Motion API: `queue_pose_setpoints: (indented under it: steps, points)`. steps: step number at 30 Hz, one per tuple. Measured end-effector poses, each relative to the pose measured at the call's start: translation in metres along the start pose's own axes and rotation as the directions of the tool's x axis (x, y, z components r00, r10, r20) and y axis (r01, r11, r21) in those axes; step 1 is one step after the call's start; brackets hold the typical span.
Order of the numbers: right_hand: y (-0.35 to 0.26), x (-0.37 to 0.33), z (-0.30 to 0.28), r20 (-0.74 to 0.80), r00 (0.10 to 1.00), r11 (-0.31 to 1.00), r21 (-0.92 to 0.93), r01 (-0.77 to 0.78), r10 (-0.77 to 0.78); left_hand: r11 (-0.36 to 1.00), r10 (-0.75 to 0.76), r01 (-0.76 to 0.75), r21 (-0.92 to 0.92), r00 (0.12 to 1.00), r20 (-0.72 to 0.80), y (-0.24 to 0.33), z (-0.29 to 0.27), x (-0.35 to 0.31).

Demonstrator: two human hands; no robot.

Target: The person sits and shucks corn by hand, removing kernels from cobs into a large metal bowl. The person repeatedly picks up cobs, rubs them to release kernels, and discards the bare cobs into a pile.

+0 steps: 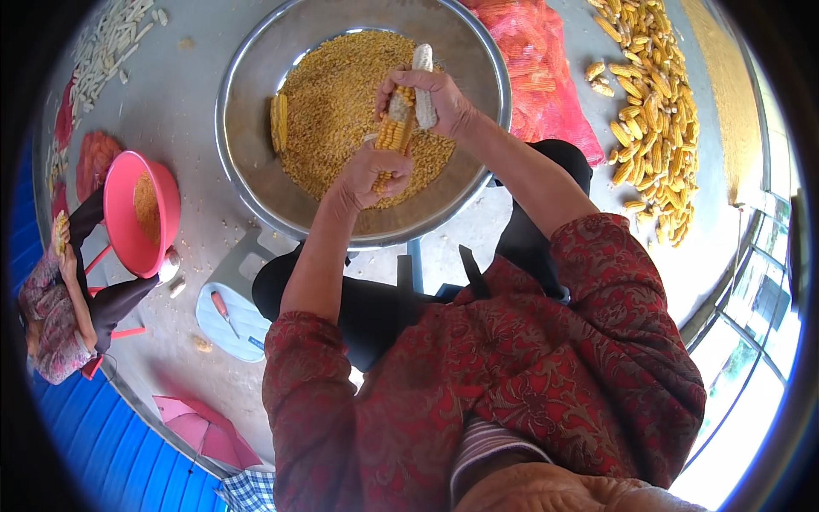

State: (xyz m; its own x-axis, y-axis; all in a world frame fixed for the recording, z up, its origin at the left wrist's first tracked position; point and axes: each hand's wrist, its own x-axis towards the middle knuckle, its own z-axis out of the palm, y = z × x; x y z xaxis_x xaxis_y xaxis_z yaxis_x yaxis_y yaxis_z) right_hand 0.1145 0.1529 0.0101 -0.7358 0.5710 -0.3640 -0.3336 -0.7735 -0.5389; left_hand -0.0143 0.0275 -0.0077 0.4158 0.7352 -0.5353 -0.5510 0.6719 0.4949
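Observation:
Over a wide metal basin (235, 145), my left hand (375, 177) is closed around the lower end of a partly stripped yellow corn cob (392, 134). My right hand (439, 96) grips a bare white cob (422, 58) against the upper part of that corn cob, its fingers curled over the top. Pale, kernel-free patches show on the corn near the right hand. Loose yellow kernels (328, 90) cover the basin's bottom. Another full ear of corn (279, 122) leans on the basin's left wall.
Red mesh sacks (537, 81) lie right of the basin, with heaped corn ears (657, 128) beyond. A pale stool (220, 299) holds a red-handled screwdriver (224, 312). At left, another person (60, 316) holds corn by a pink basin (117, 213). Bare cobs (102, 64) and a pink umbrella (205, 431) lie farther out.

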Motion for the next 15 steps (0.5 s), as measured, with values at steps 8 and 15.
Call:
queue_pose_setpoints:
  steps: [8, 15]
  points:
    - [0.009, 0.007, -0.012, -0.246, 0.969, 0.995, -0.103, -0.006, -0.020, 0.966, 0.121, -0.057, 0.251, 0.962, -0.246, -0.016, 0.017, 0.016]
    - [0.001, -0.005, -0.002, -0.047, 0.994, 0.990, -0.099, 0.098, -0.103, 0.989, 0.008, 0.020, -0.145, 0.982, 0.188, -0.005, 0.008, 0.008]
